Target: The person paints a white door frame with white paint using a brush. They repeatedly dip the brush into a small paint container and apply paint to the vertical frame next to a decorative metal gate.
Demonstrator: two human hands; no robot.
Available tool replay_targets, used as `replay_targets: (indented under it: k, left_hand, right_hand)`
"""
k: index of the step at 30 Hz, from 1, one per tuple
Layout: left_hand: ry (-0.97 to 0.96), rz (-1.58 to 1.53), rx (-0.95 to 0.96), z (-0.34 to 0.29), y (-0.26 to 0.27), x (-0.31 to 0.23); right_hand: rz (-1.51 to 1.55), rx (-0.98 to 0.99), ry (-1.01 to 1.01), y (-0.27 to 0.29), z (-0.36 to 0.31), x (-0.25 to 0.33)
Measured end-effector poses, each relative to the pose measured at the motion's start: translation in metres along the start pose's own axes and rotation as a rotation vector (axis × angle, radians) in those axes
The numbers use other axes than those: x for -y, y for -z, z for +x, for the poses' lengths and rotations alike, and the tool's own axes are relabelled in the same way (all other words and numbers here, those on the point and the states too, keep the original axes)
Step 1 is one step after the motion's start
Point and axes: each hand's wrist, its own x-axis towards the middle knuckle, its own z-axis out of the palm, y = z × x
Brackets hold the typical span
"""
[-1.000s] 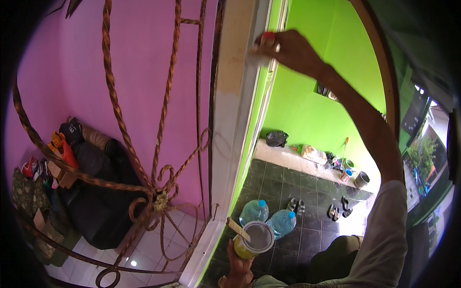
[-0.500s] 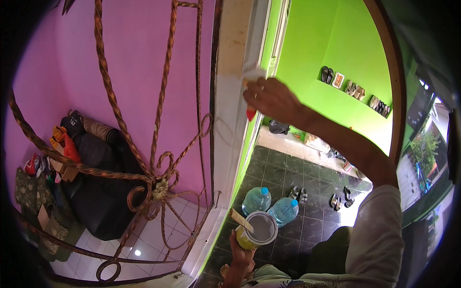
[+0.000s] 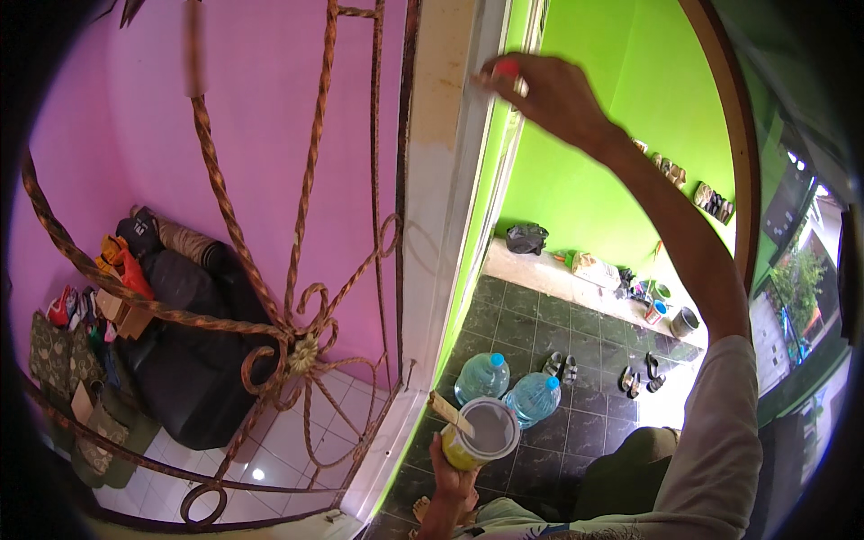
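Observation:
My left hand (image 3: 447,472) is closed round a yellow-sided paint can (image 3: 463,453), held upright low in front of me. Greyish-white paint (image 3: 493,427) shows inside it, and a flat wooden stick (image 3: 450,412) leans over its rim. Raised high, my right hand (image 3: 553,90) grips a paintbrush by its red handle (image 3: 507,68); the bristles cannot be made out. It is beside the upper part of a wooden frame post (image 3: 427,297). The post is whitish lower down, while a beige stretch (image 3: 438,85) shows near the top.
A twisted iron grille (image 3: 301,355) fills the opening on the left, with a black sofa (image 3: 193,360) behind it. Two large blue water bottles (image 3: 533,402) stand on dark tiles (image 3: 576,450) beyond the can. Sandals (image 3: 630,382) lie farther right, near a ledge (image 3: 576,283) with buckets.
My right hand has moved up and slightly right, away from the post's whitish surface, and its wrist has turned so the red handle now points up. The left hand and can stay nearly in place.

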Motion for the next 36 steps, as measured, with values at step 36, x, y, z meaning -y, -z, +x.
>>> replay_targets:
  k: [36]
  left_hand:
    - [0.013, -0.166, 0.085, -0.02, 0.01, 0.004]
  right_hand:
    - [-0.163, -0.122, 0.521, -0.125, -0.153, 0.04]
